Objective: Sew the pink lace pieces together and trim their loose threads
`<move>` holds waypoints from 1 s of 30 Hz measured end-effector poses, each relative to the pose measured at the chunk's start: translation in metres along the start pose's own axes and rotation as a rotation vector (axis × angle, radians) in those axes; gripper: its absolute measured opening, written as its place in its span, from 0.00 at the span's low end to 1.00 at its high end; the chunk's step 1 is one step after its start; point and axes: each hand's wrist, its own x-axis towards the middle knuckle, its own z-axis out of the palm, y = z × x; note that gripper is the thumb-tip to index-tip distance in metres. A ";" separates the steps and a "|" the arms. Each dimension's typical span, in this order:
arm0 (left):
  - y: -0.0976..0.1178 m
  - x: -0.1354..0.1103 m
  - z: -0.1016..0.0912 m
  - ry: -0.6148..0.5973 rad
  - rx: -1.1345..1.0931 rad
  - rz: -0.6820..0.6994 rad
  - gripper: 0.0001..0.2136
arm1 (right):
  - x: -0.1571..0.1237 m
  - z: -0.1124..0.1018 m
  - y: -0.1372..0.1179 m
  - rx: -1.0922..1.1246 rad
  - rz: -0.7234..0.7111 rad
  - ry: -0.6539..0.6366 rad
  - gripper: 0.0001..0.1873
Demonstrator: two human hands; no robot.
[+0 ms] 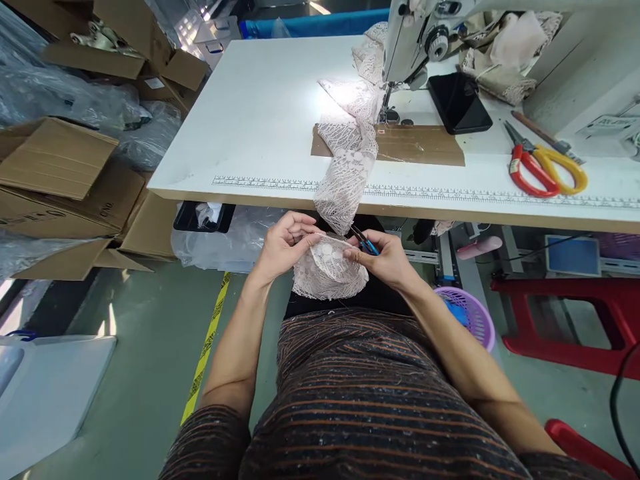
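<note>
**Risk of a nick in the held lace (330, 272)**

On the white tabletop (250, 113), a sewing machine (407, 47) is set at the far right; beside its needle, a lace strip (345, 167) is draped over the near edge. Below, the held lace is pinched by the fingers of the left hand (287, 245) and right hand (384, 259), with blue-handled snips (369, 245) also gripped in the right. Mesh could be cut if the snips were closed on bunched layers; the strip, hanging just beside them, could be caught too.
</note>
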 end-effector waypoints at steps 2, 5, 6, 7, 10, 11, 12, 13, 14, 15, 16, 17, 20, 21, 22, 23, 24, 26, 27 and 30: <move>0.004 -0.001 0.000 0.008 -0.013 -0.020 0.19 | -0.001 0.002 -0.004 0.031 0.004 0.025 0.23; 0.010 0.000 0.000 0.008 -0.014 -0.018 0.19 | -0.001 0.003 -0.010 0.059 0.019 0.033 0.23; 0.011 0.000 0.001 0.005 -0.012 -0.012 0.20 | -0.001 0.003 -0.011 0.061 0.022 0.026 0.22; 0.012 0.000 0.001 0.003 -0.011 -0.005 0.20 | -0.002 0.003 -0.012 0.060 0.025 0.019 0.22; 0.013 0.000 0.001 0.005 -0.012 0.010 0.20 | -0.002 0.001 -0.013 0.053 0.029 0.011 0.22; 0.013 0.000 0.001 0.007 -0.014 0.011 0.20 | -0.001 0.001 -0.013 0.048 0.029 0.010 0.23; 0.013 0.000 0.001 0.010 -0.015 0.010 0.19 | -0.001 0.000 -0.013 0.041 0.030 0.004 0.23; 0.013 0.000 0.001 0.011 -0.014 0.009 0.18 | 0.000 -0.001 -0.012 0.035 0.035 -0.006 0.23; 0.014 -0.001 0.001 0.009 -0.009 0.008 0.18 | 0.001 -0.002 -0.012 0.032 0.045 -0.019 0.23; 0.014 -0.001 0.001 0.008 0.000 0.010 0.17 | 0.002 -0.003 -0.012 0.035 0.062 -0.030 0.23; 0.014 -0.001 0.001 0.006 0.012 0.013 0.16 | 0.002 -0.003 -0.012 0.043 0.084 -0.037 0.23; 0.014 -0.002 0.001 0.008 0.025 0.019 0.15 | 0.003 -0.004 -0.013 0.052 0.107 -0.042 0.23; 0.013 -0.002 0.001 0.021 0.060 0.043 0.13 | 0.005 -0.004 -0.014 0.059 0.145 -0.064 0.24; 0.013 -0.002 0.001 0.026 0.068 0.051 0.12 | 0.005 -0.004 -0.014 0.051 0.143 -0.080 0.23; 0.013 -0.002 0.002 0.031 0.072 0.059 0.11 | 0.005 -0.003 -0.014 0.039 0.134 -0.097 0.22; 0.012 -0.002 0.002 0.034 0.071 0.067 0.11 | 0.005 -0.003 -0.014 0.027 0.122 -0.113 0.21; 0.012 -0.002 0.003 0.036 0.068 0.073 0.11 | 0.005 -0.003 -0.014 0.014 0.110 -0.127 0.20; 0.012 -0.003 0.003 0.038 0.057 0.075 0.12 | 0.005 -0.003 -0.014 -0.007 0.092 -0.147 0.18; 0.011 -0.003 0.004 0.038 0.053 0.071 0.13 | 0.005 -0.003 -0.014 -0.014 0.088 -0.156 0.17; 0.012 -0.004 0.003 0.035 0.039 0.063 0.16 | 0.005 -0.003 -0.014 -0.021 0.090 -0.182 0.15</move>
